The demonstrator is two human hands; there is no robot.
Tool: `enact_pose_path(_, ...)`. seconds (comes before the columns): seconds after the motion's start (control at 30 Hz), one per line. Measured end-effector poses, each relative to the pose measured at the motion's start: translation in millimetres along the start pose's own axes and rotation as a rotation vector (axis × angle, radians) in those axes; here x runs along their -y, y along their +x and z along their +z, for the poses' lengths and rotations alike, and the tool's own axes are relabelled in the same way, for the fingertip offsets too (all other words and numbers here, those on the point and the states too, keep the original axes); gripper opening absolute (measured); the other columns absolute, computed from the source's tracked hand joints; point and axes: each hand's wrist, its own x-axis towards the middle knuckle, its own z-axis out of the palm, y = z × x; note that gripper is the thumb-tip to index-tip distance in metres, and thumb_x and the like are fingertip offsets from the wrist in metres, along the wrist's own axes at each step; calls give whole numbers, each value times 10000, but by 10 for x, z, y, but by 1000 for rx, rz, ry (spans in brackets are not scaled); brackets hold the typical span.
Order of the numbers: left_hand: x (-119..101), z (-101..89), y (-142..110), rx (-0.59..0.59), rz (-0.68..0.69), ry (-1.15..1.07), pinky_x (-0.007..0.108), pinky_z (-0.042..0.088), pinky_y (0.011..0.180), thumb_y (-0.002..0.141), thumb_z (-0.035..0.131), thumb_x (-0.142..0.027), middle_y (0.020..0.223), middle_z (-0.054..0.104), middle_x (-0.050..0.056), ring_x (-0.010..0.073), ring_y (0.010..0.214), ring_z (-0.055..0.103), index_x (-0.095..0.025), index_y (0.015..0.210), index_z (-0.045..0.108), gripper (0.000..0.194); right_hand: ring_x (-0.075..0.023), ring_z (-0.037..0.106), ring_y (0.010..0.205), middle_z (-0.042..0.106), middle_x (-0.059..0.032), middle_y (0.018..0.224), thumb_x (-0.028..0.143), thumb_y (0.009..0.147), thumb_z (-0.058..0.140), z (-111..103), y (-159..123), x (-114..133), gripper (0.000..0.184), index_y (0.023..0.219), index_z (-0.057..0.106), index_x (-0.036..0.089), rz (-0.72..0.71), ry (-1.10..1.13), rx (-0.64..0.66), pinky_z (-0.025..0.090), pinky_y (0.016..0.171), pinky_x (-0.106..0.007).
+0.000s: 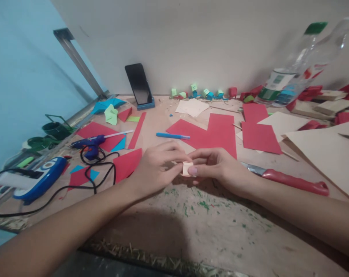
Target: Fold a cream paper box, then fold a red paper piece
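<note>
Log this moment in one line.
left hand: holding small cream paper piece | right hand: holding same piece | beyond hands: blue pen | right side: red-handled knife

A small piece of cream paper (187,169) is held up at the fingertips of both hands. It is folded into a compact form, with one pale, roughly square face turned toward the viewer and narrow folded edges along its top and bottom. The left hand (162,163) pinches its left side; the thumb of the right hand (217,165) lies over the right part of that face. It seems box-like, though fingers and blur hide its back and sides.
</note>
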Motion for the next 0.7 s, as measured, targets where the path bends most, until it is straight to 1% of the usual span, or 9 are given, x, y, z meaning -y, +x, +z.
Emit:
enact_pose_path(0.07,-7,8,-17,-9,-47,-34,249,546,727,918,657,-51,883,726,26,127,810,681,-180,914,801,193,-168,752,799,808,-73,906,318,722,948,-1,4,0,347,972,782,144,5,3,12,587,721,-277)
enact_pose_path(0.23,-52,39,-53,-92,-161,-36,235,511,608,882,725,-66,766,707,-5,117,678,648,-210,865,813,169,-155,728,750,791,-50,860,312,706,955,-12,10,7,346,963,786,154,2,15,15,583,706,-282)
enact_pose_path(0.3,-58,30,-46,-104,-135,-23,252,539,655,880,724,-62,791,737,0,130,714,677,-206,861,800,164,-166,734,767,793,-50,870,319,729,936,-11,7,13,318,961,786,162,-6,-4,11,585,718,-292)
enact_pose_path(0.37,-54,6,-32,-76,-111,7,270,571,741,890,700,-52,897,782,13,148,813,720,-207,899,786,177,-191,749,832,804,-54,915,340,771,898,-2,-1,18,272,962,795,175,-46,-89,-33,588,785,-322)
enact_pose_path(0.43,-46,-22,-20,-26,-139,75,276,585,786,890,678,-48,960,796,14,153,848,735,-221,1045,773,251,-220,756,913,813,-54,969,369,811,857,17,-14,14,234,955,803,193,-127,-230,-94,578,863,-351)
enact_pose_path(0.47,-43,-33,-16,3,-160,117,273,587,781,883,674,-51,950,793,9,153,833,734,-231,1152,750,333,-232,756,937,814,-56,993,384,825,841,29,-22,9,228,955,803,201,-168,-306,-115,573,879,-358)
enact_pose_path(0.57,-39,-40,-16,91,-185,195,243,570,726,857,659,-46,852,764,-22,144,762,719,-250,1427,601,608,-247,764,909,809,-61,1005,392,867,789,72,-49,-17,197,951,786,213,-227,-478,-140,579,824,-358)
enact_pose_path(0.63,-34,-23,-22,131,-161,203,234,558,712,855,633,-32,850,760,-25,147,769,720,-264,1490,538,683,-238,765,851,806,-59,956,352,903,736,100,-64,-27,144,919,774,214,-242,-561,-165,581,771,-347)
enact_pose_path(0.7,-20,2,-33,144,-132,197,249,567,744,867,608,-28,919,775,-1,157,817,732,-258,1514,507,694,-233,759,817,803,-57,906,326,929,690,122,-71,-24,140,889,766,216,-257,-623,-200,581,747,-341)
